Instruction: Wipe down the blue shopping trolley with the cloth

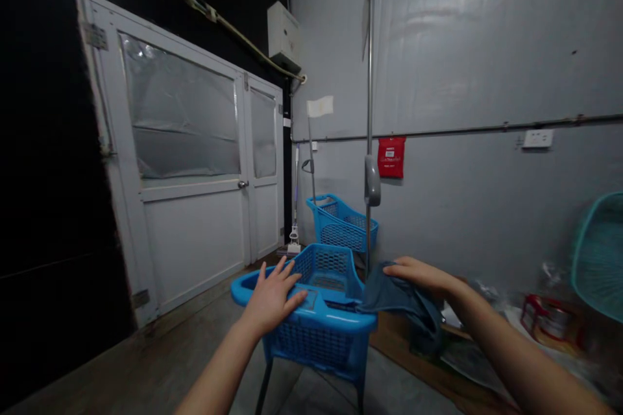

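Note:
A blue plastic shopping cart (316, 343) stands right in front of me, its basket open at the top. My left hand (275, 295) lies on the cart's near rim with the fingers spread. Between the fingers of my right hand (413, 272) is a dark blue cloth (396, 298). Part of the cloth touches the rim's right corner, and the rest hangs down outside the cart. A metal pole (370, 110) with a grey handle (372, 181) rises beside the cart's right side.
A second blue cart (341, 224) with a small white flag (320, 106) stands behind, near a mop (294, 233). White double doors (195, 233) are on the left. Cardboard (403, 350), cans (552, 321) and a teal mesh object (601, 259) are at the right.

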`<state>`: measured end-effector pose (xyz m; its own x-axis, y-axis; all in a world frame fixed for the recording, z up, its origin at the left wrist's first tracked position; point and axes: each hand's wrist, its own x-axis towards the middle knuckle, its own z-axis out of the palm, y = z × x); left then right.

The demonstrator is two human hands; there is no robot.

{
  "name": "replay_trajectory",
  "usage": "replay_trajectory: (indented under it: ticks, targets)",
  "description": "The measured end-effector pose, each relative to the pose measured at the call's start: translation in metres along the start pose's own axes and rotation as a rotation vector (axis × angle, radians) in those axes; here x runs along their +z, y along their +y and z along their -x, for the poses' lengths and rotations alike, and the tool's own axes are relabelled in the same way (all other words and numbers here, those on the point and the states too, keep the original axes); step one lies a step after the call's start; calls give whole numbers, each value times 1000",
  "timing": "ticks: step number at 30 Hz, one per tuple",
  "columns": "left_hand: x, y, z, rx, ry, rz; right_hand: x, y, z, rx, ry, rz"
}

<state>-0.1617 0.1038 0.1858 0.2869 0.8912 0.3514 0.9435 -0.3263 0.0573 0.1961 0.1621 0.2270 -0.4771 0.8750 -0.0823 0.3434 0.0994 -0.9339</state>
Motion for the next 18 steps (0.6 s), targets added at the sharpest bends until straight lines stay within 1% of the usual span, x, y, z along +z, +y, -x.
replay_trajectory:
  ticks: [1, 2, 4, 6, 7, 8, 10, 12, 14, 15, 16, 18]
  targets:
    - [1, -2, 0, -28, 2, 7, -7, -4, 2, -42, 93, 39]
    - [2, -2, -1, -51, 5, 18, -13, -8, 3, -112, 217, 83]
    - [5, 1, -5, -79, 8, 37, -20, -22, 0, -306, 496, 156]
    - [7, 5, -9, -93, 8, 39, -14, -40, -10, -512, 746, 171]
    - [8, 7, -11, -99, 8, 37, -5, -48, -18, -600, 831, 157]
    - [8, 8, -13, -104, 8, 35, 7, -55, -27, -671, 875, 146]
    - [8, 8, -15, -105, 7, 30, 37, -63, -46, -764, 886, 157]
    - [7, 6, -16, -96, 2, 22, 68, -57, -61, -789, 886, 209]
    - [6, 3, -16, -82, -7, 14, 91, -39, -69, -755, 923, 238]
    - [6, 2, -17, -75, -10, 13, 98, -26, -71, -724, 922, 231]
    - [6, 1, -17, -67, -10, 12, 103, -11, -73, -691, 892, 208]
    - [8, 1, -19, -55, -3, 12, 107, 17, -74, -637, 764, 123]
